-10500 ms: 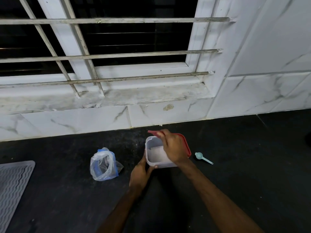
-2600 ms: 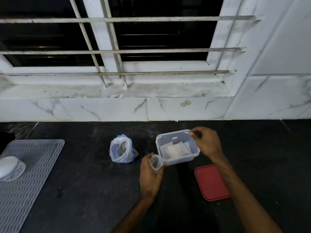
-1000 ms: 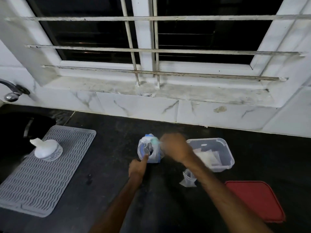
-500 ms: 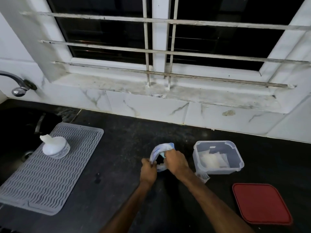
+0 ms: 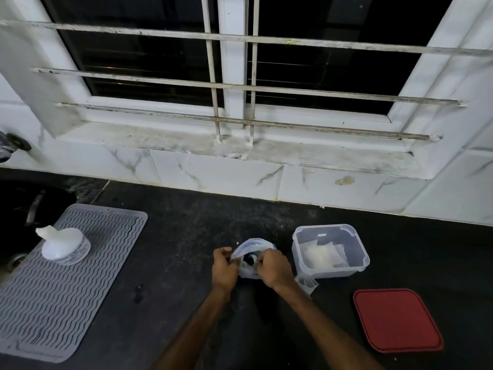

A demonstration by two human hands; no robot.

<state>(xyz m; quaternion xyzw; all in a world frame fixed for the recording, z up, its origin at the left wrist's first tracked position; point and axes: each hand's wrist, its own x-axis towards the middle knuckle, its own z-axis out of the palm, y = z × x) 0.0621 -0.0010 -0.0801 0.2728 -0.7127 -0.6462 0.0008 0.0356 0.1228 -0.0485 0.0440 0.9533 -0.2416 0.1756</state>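
A small clear plastic bag with a blue edge (image 5: 252, 245) sits on the dark counter (image 5: 186, 236). My left hand (image 5: 225, 268) pinches its left rim and my right hand (image 5: 272, 267) pinches its right rim, holding the mouth apart; something dark shows inside. Just right of the bag stands an open clear plastic box (image 5: 330, 251) with white packets in it. A small clear plastic cup (image 5: 306, 283) stands by my right wrist, partly hidden. The red lid (image 5: 397, 320) lies flat at the front right.
A grey ribbed drying mat (image 5: 66, 279) lies at the left with a white bottle (image 5: 64, 245) on it. A dark sink (image 5: 18, 206) and a tap (image 5: 10, 148) are at the far left. A tiled wall and barred window stand behind.
Both hands have taken hold of the bag's rim and pulled its mouth wider. The view has shifted slightly.
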